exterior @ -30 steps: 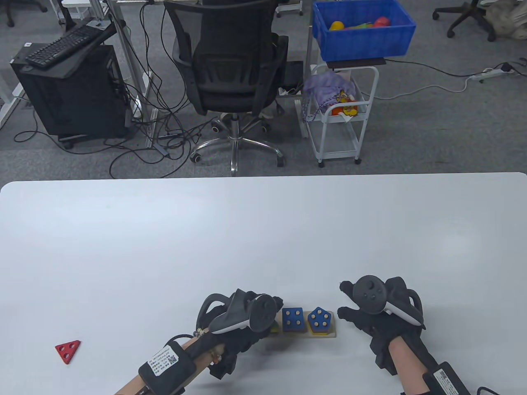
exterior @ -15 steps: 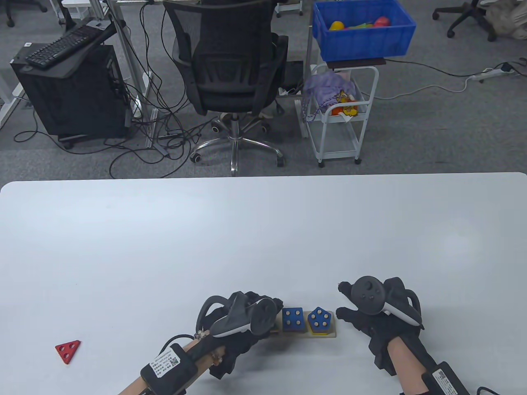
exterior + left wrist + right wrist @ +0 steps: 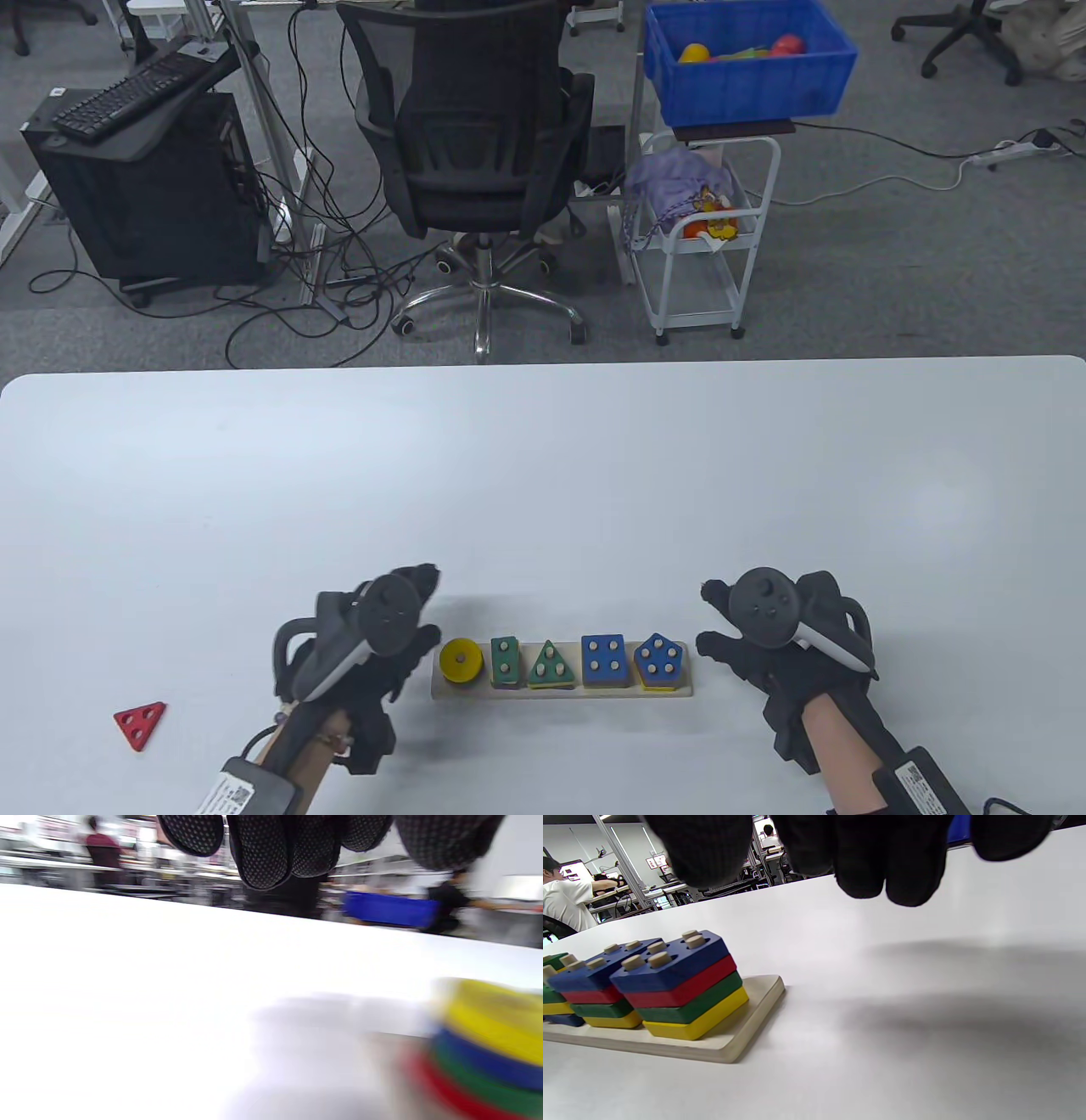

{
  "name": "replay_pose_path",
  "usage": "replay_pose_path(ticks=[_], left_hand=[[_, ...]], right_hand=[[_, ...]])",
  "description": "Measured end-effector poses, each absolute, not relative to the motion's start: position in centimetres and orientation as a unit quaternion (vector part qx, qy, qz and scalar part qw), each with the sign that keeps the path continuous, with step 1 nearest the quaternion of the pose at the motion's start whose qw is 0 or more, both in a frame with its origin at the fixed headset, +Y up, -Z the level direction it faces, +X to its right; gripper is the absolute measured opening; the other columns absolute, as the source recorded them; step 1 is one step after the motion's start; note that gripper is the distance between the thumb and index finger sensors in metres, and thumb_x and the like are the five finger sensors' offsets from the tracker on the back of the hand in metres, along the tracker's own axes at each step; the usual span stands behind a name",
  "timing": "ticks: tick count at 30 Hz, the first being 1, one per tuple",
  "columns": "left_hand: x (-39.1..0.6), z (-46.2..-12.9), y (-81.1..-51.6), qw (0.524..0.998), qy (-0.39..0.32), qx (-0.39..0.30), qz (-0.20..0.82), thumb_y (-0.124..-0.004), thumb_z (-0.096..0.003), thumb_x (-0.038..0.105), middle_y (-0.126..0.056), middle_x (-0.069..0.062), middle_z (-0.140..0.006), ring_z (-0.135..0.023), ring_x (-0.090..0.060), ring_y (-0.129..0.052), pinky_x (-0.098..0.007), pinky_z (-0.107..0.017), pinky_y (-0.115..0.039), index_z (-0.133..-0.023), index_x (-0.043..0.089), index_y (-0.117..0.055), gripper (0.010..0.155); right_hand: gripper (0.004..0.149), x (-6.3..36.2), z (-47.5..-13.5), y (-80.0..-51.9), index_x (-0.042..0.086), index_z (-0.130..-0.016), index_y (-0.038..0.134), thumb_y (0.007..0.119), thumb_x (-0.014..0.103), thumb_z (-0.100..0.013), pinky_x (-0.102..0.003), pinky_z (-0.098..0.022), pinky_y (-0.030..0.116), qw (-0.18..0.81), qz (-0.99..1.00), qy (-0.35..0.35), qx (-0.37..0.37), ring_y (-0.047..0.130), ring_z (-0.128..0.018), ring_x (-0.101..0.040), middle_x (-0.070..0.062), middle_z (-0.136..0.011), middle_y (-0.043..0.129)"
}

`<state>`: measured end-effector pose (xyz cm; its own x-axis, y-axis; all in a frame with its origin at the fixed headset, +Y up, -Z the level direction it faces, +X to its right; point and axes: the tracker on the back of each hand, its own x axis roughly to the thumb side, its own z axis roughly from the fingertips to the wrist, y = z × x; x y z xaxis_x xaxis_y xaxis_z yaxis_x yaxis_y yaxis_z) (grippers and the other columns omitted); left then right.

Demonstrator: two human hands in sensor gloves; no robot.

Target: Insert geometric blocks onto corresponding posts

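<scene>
On the white bench a wooden peg board lies between the two hands. The left hand sits just beside the board's left end, fingers loosely spread, its grip holding nothing; the left wrist view is blurred but shows the fingertips hanging above bare bench with the round stack at the lower right. The right hand rests just beside the board's right end, fingers relaxed and apart from the board, its grip empty too.

Five stacks stand on the board, left to right: a yellow-topped round stack, a green rectangle stack, a green triangle stack, a blue square stack and a blue pentagon stack. The right wrist view shows four blocks in the pentagon stack: blue, red, green, yellow from the top, pegs poking through.

One red triangle block with three holes lies loose on the bench, well apart to the left of the left hand
</scene>
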<state>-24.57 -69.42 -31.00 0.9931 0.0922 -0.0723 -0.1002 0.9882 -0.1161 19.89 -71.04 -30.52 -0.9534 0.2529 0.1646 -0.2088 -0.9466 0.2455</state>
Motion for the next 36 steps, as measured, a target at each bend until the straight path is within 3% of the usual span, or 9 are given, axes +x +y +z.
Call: replay_pose_path(ticks=[6, 8, 12, 17, 20, 24, 27, 36], left_hand=[[-36.4, -30.1, -71.1, 0.958, 0.264, -0.113, -0.003, -0.083, -0.0401, 0.049, -0.068, 0.012, -0.113, -0.103, -0.018, -0.079, -0.048, -0.077, -0.063, -0.103, 0.042, -0.06, 0.067], [-39.3, -29.1, -71.1, 0.93, 0.341, -0.137, -0.006, -0.083, -0.04, 0.051, -0.065, 0.01, -0.116, -0.105, -0.02, -0.077, -0.049, -0.078, -0.062, -0.104, 0.042, -0.059, 0.069], [-43.1, -27.6, -71.5, 0.882, 0.43, -0.193, 0.007, -0.084, -0.0404, 0.052, -0.059, 0.007, -0.119, -0.106, -0.025, -0.075, -0.051, -0.078, -0.061, -0.107, 0.041, -0.056, 0.072], [-44.4, -27.1, -73.2, 0.835, 0.469, -0.288, 0.003, -0.087, -0.0412, 0.05, -0.054, 0.005, -0.122, -0.103, -0.026, -0.08, -0.051, -0.075, -0.066, -0.109, 0.04, -0.053, 0.076], [-44.6, -27.2, -74.3, 0.823, 0.475, -0.312, -0.004, -0.088, -0.0415, 0.047, -0.053, 0.005, -0.121, -0.101, -0.025, -0.082, -0.05, -0.074, -0.068, -0.109, 0.038, -0.051, 0.077], [-44.2, -27.5, -74.6, 0.83, 0.479, -0.284, -0.039, -0.088, -0.0422, 0.041, -0.059, 0.002, -0.116, -0.095, -0.023, -0.086, -0.046, -0.073, -0.071, -0.107, 0.034, -0.055, 0.073], [-44.2, -27.8, -74.5, 0.843, 0.471, -0.25, -0.071, -0.092, -0.0388, 0.04, -0.076, 0.0, -0.105, -0.083, -0.015, -0.096, -0.04, -0.069, -0.079, -0.099, 0.031, -0.068, 0.065], [-44.6, -27.3, -74.3, 0.865, 0.464, -0.178, -0.067, -0.094, -0.0338, 0.046, -0.086, -0.001, -0.098, -0.073, -0.013, -0.103, -0.039, -0.062, -0.085, -0.091, 0.03, -0.081, 0.061]], right_hand=[[0.067, 20.1, -30.5, -71.0, 0.014, -0.105, 0.062, 0.075, 0.049, -0.049, -0.073, -0.06, 0.062, 0.118, 0.982, 0.115, 0.094, 0.079, -0.087, -0.049, -0.021, -0.102, 0.072], [0.067, 20.2, -30.6, -71.0, 0.014, -0.105, 0.062, 0.075, 0.049, -0.049, -0.073, -0.06, 0.062, 0.12, 0.982, 0.114, 0.092, 0.079, -0.087, -0.048, -0.021, -0.102, 0.072], [0.067, 20.4, -30.6, -71.1, 0.014, -0.105, 0.063, 0.075, 0.049, -0.049, -0.073, -0.059, 0.062, 0.12, 0.982, 0.117, 0.091, 0.079, -0.087, -0.049, -0.021, -0.102, 0.072], [0.066, 20.3, -30.6, -71.1, 0.014, -0.105, 0.063, 0.075, 0.049, -0.049, -0.073, -0.059, 0.062, 0.119, 0.981, 0.118, 0.094, 0.079, -0.087, -0.049, -0.021, -0.102, 0.072], [0.066, 20.2, -30.6, -71.2, 0.014, -0.105, 0.063, 0.075, 0.049, -0.049, -0.073, -0.059, 0.062, 0.117, 0.981, 0.12, 0.094, 0.079, -0.087, -0.049, -0.021, -0.102, 0.072], [0.066, 20.2, -30.6, -71.1, 0.014, -0.105, 0.063, 0.075, 0.049, -0.049, -0.073, -0.059, 0.062, 0.117, 0.981, 0.119, 0.096, 0.079, -0.087, -0.048, -0.021, -0.102, 0.072], [0.066, 20.1, -30.6, -71.2, 0.014, -0.105, 0.063, 0.075, 0.049, -0.049, -0.073, -0.059, 0.062, 0.117, 0.981, 0.119, 0.096, 0.079, -0.087, -0.049, -0.021, -0.102, 0.072], [0.066, 20.2, -30.6, -71.1, 0.014, -0.105, 0.063, 0.075, 0.049, -0.049, -0.073, -0.06, 0.062, 0.119, 0.981, 0.119, 0.093, 0.079, -0.087, -0.049, -0.021, -0.102, 0.072]])
